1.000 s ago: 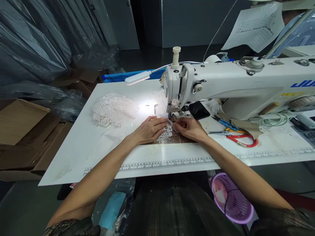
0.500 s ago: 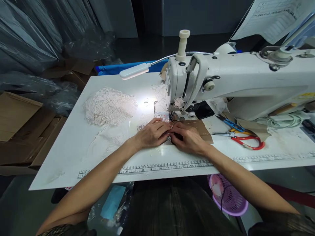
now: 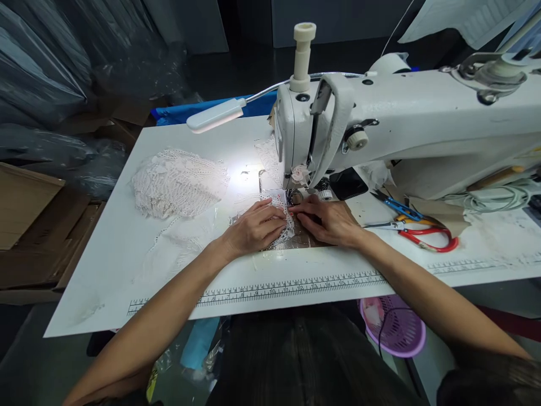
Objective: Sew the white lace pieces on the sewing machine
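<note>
White lace [image 3: 288, 226] lies under the needle and presser foot [image 3: 291, 196] of a white sewing machine [image 3: 298, 132]. My left hand [image 3: 258, 226] rests on this lace just left of the foot, its fingers laid out and slightly bent. Close to the foot on the right, my right hand [image 3: 326, 221] has thumb and forefinger pinched together at the lace's edge. The fingertips hide part of what they pinch. Beneath the lace and right hand is a brown sheet [image 3: 315, 239]. More lace [image 3: 177, 183] is heaped to the left.
Right of my right hand lie red-handled scissors [image 3: 431, 237] and blue thread snips [image 3: 399, 207]. A lit lamp [image 3: 215, 115] hangs over the white table [image 3: 105, 259]. A printed ruler [image 3: 270, 290] runs along its front edge. Below are a purple basket [image 3: 401, 332] and, far left, cardboard boxes [image 3: 42, 225].
My hands, which were touching at the foot, have drawn apart, and lace now shows between them. My right hand has shifted slightly right. The whole view has moved a little.
</note>
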A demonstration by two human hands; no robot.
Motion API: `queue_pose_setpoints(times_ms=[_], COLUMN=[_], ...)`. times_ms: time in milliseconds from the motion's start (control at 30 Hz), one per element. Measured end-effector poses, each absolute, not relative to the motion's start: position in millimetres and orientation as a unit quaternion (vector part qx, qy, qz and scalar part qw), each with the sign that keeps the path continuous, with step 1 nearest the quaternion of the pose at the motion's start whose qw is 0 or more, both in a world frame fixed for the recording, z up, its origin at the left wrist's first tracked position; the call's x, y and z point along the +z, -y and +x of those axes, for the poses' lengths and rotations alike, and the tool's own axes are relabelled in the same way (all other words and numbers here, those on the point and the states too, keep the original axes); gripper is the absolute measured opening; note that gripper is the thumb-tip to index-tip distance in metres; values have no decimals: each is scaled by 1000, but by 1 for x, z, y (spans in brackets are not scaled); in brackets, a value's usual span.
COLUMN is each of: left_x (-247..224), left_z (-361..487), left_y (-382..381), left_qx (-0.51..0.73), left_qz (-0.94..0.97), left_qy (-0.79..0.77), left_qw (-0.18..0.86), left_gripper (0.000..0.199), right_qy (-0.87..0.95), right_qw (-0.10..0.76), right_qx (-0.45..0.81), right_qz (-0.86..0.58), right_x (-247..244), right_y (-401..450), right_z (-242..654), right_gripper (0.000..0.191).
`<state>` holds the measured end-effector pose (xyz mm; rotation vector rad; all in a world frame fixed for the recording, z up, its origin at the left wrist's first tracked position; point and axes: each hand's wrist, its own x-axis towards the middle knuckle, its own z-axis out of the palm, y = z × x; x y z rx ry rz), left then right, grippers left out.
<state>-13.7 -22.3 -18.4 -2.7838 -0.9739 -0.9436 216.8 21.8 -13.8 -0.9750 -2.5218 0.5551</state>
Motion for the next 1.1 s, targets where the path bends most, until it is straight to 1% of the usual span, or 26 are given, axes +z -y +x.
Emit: queue_pose_setpoints(times_ms=[100, 400, 600, 700, 800, 933, 1100], left_x=[-20, -21, -21, -21, -22, -25, -23], left_z=[-13, -12, -11, -10, -10, -11, -12], left_y=[21, 22, 20, 19, 19, 20, 21], left_qx=[-304, -291, -287, -289, -295, -304, -290], left_qz=[-901, -909, -912, -914, -911, -907, -906], left_qy=[308, 299, 291, 285, 287, 290, 307], left_qw=[27, 14, 14, 16, 16, 20, 19], left_gripper=[9, 8, 9, 9, 10, 11, 11], right_qy=[910, 914, 887, 881, 898, 926, 939], right_qw=[199, 204, 233, 254, 235, 197, 196], right_qx=[179, 165, 216, 241, 240, 196, 146], right_qz=[-315, -309, -334, -319, -284, -254, -242], right_x=[-18, -21, -20, -17, -15, -14, -14], right_y=[-18, -15, -14, -13, -10, -7, -7], right_z=[217, 215, 218, 222, 224, 224, 222], right_gripper=[34, 34, 36, 36, 36, 34, 32])
